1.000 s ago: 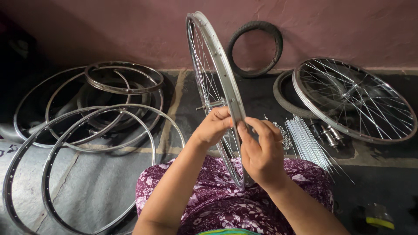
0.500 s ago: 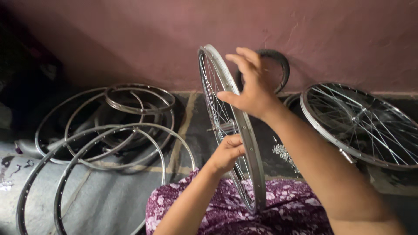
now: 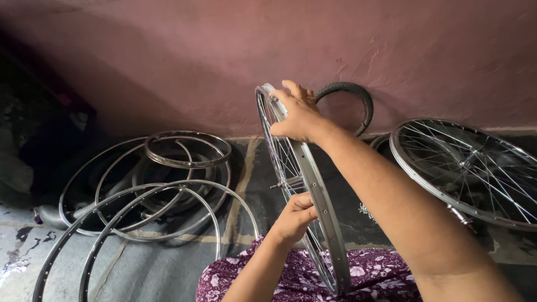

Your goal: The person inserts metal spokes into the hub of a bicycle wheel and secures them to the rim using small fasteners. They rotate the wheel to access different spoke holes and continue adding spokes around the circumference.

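A spoked bicycle wheel [image 3: 320,207] with a bare silver rim stands upright, edge-on to me, its lower edge resting on my lap in purple flowered cloth [image 3: 369,277]. My right hand [image 3: 297,112] grips the top of the rim, arm stretched out over it. Lower down, my left hand [image 3: 295,215] is closed on the spokes near the hub axle [image 3: 279,183], on the wheel's left side.
Several bare metal rims [image 3: 168,190] lie stacked on the floor at left. A second spoked wheel [image 3: 470,170] lies flat at right. A black tyre [image 3: 358,100] leans against the pink wall [image 3: 168,61]. Dark clutter [image 3: 33,145] fills the far left.
My right hand rose from the rim's lower part to its top and holds it there. The left hand stayed by the spokes. My view has tilted up toward the wall.
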`<state>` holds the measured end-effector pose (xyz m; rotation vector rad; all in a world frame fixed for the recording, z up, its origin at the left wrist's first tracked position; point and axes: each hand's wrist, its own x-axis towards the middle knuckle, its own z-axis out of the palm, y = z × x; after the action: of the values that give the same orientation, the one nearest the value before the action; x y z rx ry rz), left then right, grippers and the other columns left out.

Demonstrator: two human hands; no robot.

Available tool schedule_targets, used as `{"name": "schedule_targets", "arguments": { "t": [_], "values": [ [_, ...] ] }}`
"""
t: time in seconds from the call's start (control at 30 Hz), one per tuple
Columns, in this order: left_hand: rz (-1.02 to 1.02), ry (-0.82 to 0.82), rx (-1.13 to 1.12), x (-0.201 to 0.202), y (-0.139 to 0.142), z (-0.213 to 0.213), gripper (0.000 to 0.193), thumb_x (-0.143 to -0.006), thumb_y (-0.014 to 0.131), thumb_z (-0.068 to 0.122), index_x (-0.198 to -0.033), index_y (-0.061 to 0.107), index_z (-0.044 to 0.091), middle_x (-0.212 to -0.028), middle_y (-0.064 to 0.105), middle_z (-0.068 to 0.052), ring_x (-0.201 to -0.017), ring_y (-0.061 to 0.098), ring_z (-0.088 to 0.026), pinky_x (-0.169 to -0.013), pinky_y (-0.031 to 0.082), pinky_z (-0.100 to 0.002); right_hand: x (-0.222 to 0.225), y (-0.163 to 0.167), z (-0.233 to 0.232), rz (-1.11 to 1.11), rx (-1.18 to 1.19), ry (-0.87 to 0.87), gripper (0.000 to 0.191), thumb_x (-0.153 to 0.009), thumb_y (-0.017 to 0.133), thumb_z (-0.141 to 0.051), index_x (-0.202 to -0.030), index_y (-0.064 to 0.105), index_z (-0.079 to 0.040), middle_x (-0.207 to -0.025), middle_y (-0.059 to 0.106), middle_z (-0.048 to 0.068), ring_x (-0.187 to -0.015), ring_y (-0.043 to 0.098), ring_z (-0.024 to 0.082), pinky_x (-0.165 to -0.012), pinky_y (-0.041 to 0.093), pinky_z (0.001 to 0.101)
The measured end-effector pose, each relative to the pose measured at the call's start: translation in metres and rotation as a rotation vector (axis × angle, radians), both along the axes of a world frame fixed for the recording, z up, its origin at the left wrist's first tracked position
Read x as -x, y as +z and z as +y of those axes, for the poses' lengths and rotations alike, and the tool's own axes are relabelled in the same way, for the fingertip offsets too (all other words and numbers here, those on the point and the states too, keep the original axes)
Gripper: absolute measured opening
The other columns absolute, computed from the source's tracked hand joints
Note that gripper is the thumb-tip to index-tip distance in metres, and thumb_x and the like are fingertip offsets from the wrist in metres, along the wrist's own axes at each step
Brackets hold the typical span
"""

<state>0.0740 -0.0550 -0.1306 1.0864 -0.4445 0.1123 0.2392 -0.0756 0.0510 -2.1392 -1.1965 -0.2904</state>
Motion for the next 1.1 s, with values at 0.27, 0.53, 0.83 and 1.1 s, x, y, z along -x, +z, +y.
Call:
{"name": "schedule_targets", "arguments": {
  "t": [0.27, 0.53, 0.83, 1.1],
  "values": [
    [0.01, 0.0, -0.02, 0.004, 0.0, 0.003, 0.017, -0.1, 0.073, 0.018, -0.102, 0.074, 0.001, -0.094, 0.069, 0.0, -0.087, 0.063, -0.009, -0.082, 0.051, -0.027, 0.014, 0.003, -0.004, -0.009, 0.009, 0.004, 0.09, -0.06, 0.079, -0.034, -0.145, 0.052, -0.023, -0.162, 0.029, 0.014, -0.144, 0.024, 0.045, -0.118, 0.026, 0.0536],
    [0.017, -0.023, -0.004, 0.0, -0.002, -0.003, 0.019, -0.099, 0.073, 0.018, -0.104, 0.074, 0.0, -0.096, 0.071, -0.002, -0.088, 0.065, -0.011, -0.082, 0.053, -0.028, 0.012, 0.007, -0.017, -0.034, 0.078, 0.006, 0.09, -0.064, 0.079, -0.039, -0.149, 0.052, -0.02, -0.165, 0.03, 0.016, -0.147, 0.026, 0.044, -0.122, 0.024, 0.0505],
    [0.038, -0.039, 0.018, 0.003, 0.006, -0.003, 0.022, -0.098, 0.077, 0.018, -0.11, 0.074, -0.001, -0.101, 0.072, -0.004, -0.094, 0.067, -0.013, -0.089, 0.055, -0.029, 0.053, -0.049, -0.082, 0.289, -0.593, 0.246, 0.066, -0.103, 0.057, -0.03, -0.159, 0.034, -0.002, -0.161, 0.041, 0.022, -0.148, 0.04, 0.036, -0.119, 0.033, 0.0482],
    [0.01, -0.111, 0.063, 0.011, 0.002, 0.008, 0.025, -0.091, 0.08, 0.014, -0.111, 0.073, 0.0, -0.105, 0.074, -0.005, -0.096, 0.07, -0.015, -0.091, 0.057, -0.033, 0.164, -0.192, -0.189, 0.539, -0.637, 0.104, 0.075, -0.105, 0.036, -0.058, -0.15, 0.039, 0.002, -0.137, 0.061, 0.02, -0.128, 0.061, 0.029, -0.109, 0.051, 0.0436]
  ]
}}
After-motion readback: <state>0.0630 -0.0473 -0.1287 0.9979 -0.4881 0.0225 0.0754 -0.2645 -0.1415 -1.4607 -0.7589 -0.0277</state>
